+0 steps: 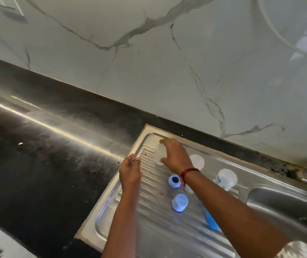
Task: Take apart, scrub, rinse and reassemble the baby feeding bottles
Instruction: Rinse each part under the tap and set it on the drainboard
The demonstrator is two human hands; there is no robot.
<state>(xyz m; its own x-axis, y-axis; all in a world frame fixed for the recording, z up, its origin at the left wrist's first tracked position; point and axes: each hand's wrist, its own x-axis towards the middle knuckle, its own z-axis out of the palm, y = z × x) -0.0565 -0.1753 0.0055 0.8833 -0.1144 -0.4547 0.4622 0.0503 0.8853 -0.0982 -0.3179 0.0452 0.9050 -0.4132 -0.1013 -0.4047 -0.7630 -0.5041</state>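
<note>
Right hand (pixel 175 155) around a clear bottle (pixel 159 153); left hand (pixel 130 171) curled, perhaps on something small

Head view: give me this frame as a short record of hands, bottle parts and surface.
surface: steel drainboard, sink to its right
right hand: grips a clear bottle at the drainboard's far corner
left hand: pinches a small piece, unclear what
loose parts: blue ring, blue cap
other bottles: second bottle and third bottle, both clear, on the drainboard
brush: blue, partly hidden by the right arm
</note>
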